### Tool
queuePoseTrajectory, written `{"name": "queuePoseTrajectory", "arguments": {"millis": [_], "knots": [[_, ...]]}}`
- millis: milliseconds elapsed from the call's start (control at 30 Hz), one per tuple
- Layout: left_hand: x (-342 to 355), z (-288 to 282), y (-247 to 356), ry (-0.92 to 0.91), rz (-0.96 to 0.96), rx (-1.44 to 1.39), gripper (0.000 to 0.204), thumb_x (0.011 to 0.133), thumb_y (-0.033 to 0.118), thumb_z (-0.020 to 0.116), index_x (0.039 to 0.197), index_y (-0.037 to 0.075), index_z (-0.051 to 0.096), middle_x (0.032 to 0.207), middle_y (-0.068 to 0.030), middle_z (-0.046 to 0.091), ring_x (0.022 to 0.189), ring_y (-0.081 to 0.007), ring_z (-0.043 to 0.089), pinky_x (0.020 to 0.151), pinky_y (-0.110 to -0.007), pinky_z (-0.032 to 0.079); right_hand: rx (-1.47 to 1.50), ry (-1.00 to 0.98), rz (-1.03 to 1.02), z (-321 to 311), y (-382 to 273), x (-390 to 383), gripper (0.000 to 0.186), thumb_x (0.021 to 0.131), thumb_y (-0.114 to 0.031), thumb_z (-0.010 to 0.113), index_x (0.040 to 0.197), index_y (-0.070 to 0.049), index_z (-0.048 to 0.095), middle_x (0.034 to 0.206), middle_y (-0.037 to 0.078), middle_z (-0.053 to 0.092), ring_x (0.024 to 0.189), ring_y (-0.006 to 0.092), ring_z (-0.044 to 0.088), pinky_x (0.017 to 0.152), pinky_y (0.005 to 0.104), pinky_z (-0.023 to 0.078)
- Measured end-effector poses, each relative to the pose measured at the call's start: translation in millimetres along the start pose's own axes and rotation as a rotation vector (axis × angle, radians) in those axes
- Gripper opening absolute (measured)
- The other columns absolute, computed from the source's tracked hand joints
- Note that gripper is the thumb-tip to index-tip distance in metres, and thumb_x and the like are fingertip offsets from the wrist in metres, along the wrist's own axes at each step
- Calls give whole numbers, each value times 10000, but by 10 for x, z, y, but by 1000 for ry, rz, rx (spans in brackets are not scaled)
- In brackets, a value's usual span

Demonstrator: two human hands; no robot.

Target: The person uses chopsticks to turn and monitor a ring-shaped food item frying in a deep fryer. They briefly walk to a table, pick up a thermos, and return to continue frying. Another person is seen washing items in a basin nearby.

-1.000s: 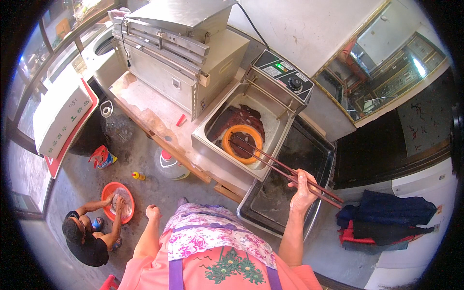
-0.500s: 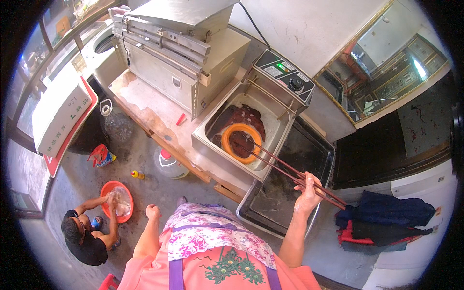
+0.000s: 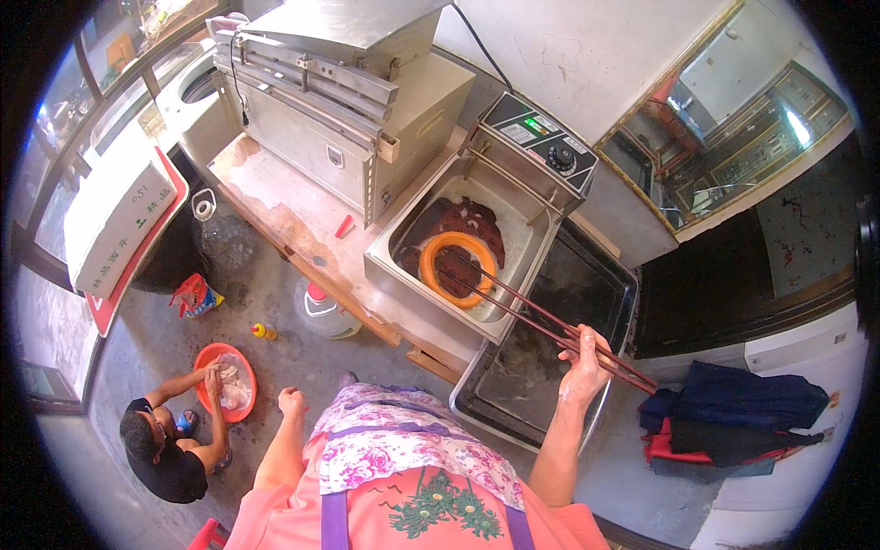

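Observation:
My right hand is closed around a pair of very long brown chopsticks. They slant down to the left into a metal fryer full of dark oil. In the oil floats a golden ring of fried dough. The chopsticks cross its near right side, with their tips inside the ring's opening; I cannot tell whether they press on the dough. By my left side, my left hand hangs with curled fingers, away from the table, and nothing shows in it.
The fryer's control box is at the back. A black tray lies right of the fryer, and a large steel machine left of it. On the floor at left, a crouching person works in an orange basin.
The chopsticks have shifted slightly, with one tip reaching farther left inside the dough ring. The crouching person's hands have moved a little in the basin. My left hand keeps its place.

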State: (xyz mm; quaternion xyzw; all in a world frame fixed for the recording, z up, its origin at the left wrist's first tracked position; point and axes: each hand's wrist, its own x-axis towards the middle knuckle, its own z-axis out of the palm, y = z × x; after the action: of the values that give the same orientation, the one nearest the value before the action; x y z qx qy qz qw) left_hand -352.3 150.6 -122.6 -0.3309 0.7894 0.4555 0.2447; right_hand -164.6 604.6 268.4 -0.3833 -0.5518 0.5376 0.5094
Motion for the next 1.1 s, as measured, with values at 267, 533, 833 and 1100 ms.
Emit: {"name": "queuePoseTrajectory", "arguments": {"millis": [267,533,833,1100], "knots": [[69,12,-69,-4,-23,1,372,710,15,508,1068,-9,606,967,-150,620,799,-256,632,568,-394,581,27,17,15,-22,4,-6,184,848,-123,649,933,41,634,834,156,664,629,174,642,428,225,496],[184,46,-195,-11,6,-27,371,706,18,511,1063,-25,600,937,-160,622,756,-247,635,553,-386,577,33,16,6,-43,0,-17,184,845,-122,654,933,39,637,832,159,664,617,180,643,422,225,495],[-16,-48,-55,-12,8,32,370,714,24,523,1073,-20,596,951,-154,621,782,-254,631,549,-381,573,24,3,13,-48,15,-36,172,854,-117,642,940,31,633,847,150,663,618,175,640,423,230,500],[-41,-70,-5,2,1,39,350,720,19,501,1052,-18,606,952,-164,628,748,-258,641,529,-377,565,15,9,17,-27,5,-53,172,860,-121,634,945,30,633,846,147,663,620,171,637,422,225,493]]}}
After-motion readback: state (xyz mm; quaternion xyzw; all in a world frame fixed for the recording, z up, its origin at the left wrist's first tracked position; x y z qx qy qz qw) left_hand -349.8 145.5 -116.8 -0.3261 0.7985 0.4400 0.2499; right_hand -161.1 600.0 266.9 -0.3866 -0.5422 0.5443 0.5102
